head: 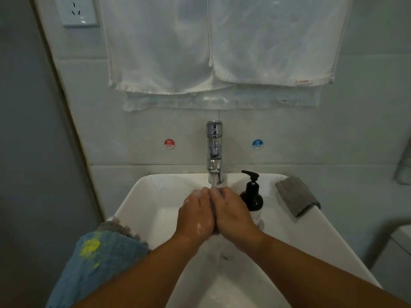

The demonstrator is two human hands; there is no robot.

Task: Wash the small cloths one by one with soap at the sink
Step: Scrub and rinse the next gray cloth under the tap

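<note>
While a blue cloth (97,263) waits on the sink (144,196) rim, the left hand (195,215) and right hand (233,213) clamp together on a dark small cloth (214,211) under the running tap (214,150). A soap bottle (252,196) and grey cloth (297,195) sit right. Wet, limp and soapy, it looks light but slippery, best held bunched between the palms.

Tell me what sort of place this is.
Most likely a bathroom: a white sink under a running tap, a hot sticker and a cold sticker on the tiled wall, and white towels hanging above.
</note>
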